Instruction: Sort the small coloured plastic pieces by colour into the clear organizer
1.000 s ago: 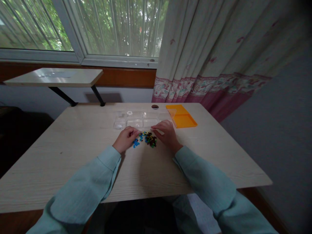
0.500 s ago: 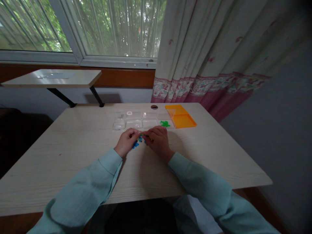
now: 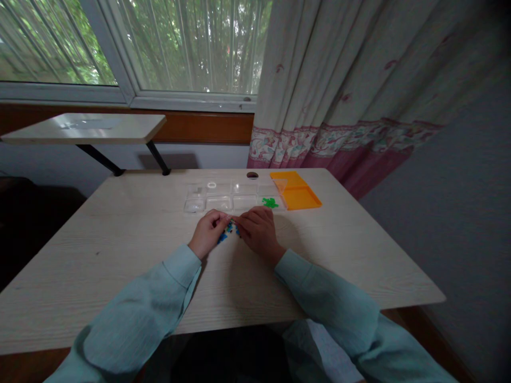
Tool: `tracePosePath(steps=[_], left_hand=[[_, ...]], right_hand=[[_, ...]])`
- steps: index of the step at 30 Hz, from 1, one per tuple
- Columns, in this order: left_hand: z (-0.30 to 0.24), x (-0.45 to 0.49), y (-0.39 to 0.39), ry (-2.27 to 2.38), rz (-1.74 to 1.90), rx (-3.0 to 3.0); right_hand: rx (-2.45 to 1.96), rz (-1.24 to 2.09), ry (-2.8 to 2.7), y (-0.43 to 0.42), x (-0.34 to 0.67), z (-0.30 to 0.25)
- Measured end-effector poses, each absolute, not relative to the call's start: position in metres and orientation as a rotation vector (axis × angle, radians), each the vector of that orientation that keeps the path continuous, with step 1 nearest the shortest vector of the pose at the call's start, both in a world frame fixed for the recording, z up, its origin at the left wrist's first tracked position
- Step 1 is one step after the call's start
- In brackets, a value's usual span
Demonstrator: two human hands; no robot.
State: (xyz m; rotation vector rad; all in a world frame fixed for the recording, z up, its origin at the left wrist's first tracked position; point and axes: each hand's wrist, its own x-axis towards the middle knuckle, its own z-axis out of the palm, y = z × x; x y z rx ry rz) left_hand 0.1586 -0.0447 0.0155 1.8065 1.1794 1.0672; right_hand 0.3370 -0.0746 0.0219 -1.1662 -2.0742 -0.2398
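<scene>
Both hands are low on the tabletop (image 3: pixel 120 234), knuckles nearly meeting over a little heap of coloured pieces (image 3: pixel 228 230): blue, with a fleck of green, showing in the gap between them. The left hand (image 3: pixel 207 233) is curled, its fingertips bunched at the heap's left edge. The right hand (image 3: pixel 257 230) arches over the right side and hides most of the heap. Is either hand actually clamped on a piece? I cannot tell, the bits are too small and the fingers cover them. That tight, fingertip-down posture looks suited to tiny parts that would skid away from a flat palm.

Just beyond the knuckles lies a clear compartment tray (image 3: pixel 217 202), close enough for a short reach. 1 compartment, at the near right, holds a cluster of green pieces (image 3: pixel 270 202); the others look bare. An orange lid (image 3: pixel 296 190) lies flat at the tray's right end, clear of the compartments. A small dark round thing (image 3: pixel 252 174) sits behind the tray, and a flowered curtain (image 3: pixel 339 106) hangs at the right.
</scene>
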Motion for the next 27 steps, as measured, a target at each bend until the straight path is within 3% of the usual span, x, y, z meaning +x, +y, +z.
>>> tracePosePath(steps=[8, 16, 27], left_hand=[[0.025, 0.144, -0.036, 1.28, 1.079, 2.069], [0.014, 0.1, -0.009, 1.34, 0.672, 2.283], [0.012, 0.106, -0.013, 1.194, 0.533, 2.251]], right_hand=[[-1.33, -0.198, -2.014, -0.056, 0.364, 0.02], [-1.633, -0.313, -1.768, -0.018, 0.443, 0.009], [-1.698, -0.334, -1.925, -0.013, 0.454, 0.003]])
